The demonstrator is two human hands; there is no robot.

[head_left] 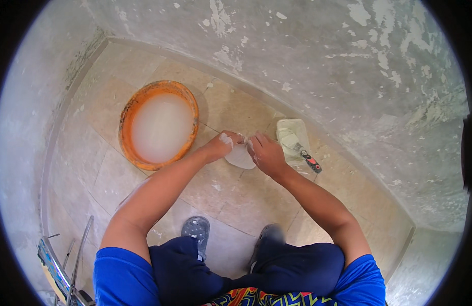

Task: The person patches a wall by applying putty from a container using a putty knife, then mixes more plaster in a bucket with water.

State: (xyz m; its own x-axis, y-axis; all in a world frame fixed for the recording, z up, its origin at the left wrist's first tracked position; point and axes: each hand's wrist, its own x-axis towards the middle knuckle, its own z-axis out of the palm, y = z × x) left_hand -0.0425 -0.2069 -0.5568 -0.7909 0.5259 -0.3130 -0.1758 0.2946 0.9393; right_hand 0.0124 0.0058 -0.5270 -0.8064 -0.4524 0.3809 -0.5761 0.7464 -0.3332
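Observation:
My left hand (220, 146), smeared with white paste, is closed at the upper rim of a whitish, rounded thing (240, 157), perhaps a small plastic bag. From the other side my right hand (265, 154) pinches the same rim, also marked white, with the fingertips of both hands almost meeting. The whitish thing hangs below the fingers or rests on the floor; I cannot tell which. Just right of my right hand stands a pale rectangular tub (293, 131) with white paste in it. A putty knife (310, 160) with a black and red handle leans over its near edge.
An orange basin (189, 135) of cloudy white liquid stands on the tiled floor (195, 189) to the left. Patchy grey walls (297, 66) close in behind and at the sides. A metal-framed object (67, 270) stands at lower left. My shoes (196, 232) are near the front.

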